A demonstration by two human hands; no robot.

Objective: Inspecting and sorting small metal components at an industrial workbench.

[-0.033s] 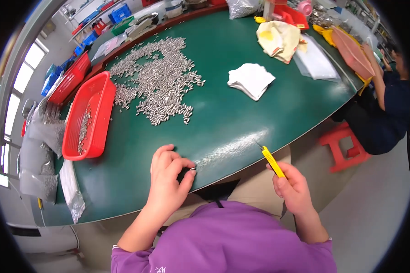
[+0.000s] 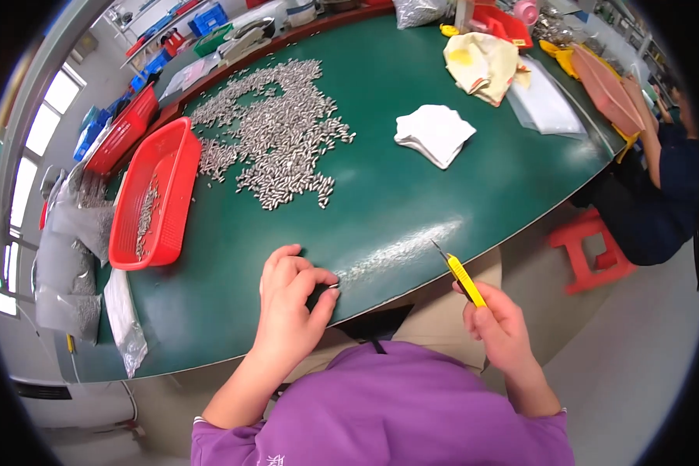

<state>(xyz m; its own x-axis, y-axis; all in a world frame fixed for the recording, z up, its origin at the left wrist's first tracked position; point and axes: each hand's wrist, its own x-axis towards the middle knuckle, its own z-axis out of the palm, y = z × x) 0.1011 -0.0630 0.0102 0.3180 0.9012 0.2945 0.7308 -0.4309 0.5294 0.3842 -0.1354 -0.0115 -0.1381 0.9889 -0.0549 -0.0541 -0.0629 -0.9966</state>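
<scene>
Between the thumb and forefinger of my left hand (image 2: 295, 299), close to the table's near edge, is a small silvery metal piece (image 2: 334, 286). My right hand (image 2: 499, 322) is closed around a slim yellow craft knife (image 2: 466, 281). Its thin dark blade points up and to the left, over the table's front edge. Farther back on the green table (image 2: 365, 194), many small shiny metal pieces (image 2: 287, 140) of an oblong shape lie in a loose spread. A stack of white cloths or papers (image 2: 435, 132) rests to their right.
A red plastic basket (image 2: 180, 198) at left holds more metal pieces. Beside it lie filled clear bags (image 2: 66, 268) and a flat plastic bag (image 2: 124, 318). A stained cloth (image 2: 481, 66) and clear plastic sheets (image 2: 547, 105) lie far right. Another person (image 2: 668, 186) sits beyond a red stool (image 2: 590, 252).
</scene>
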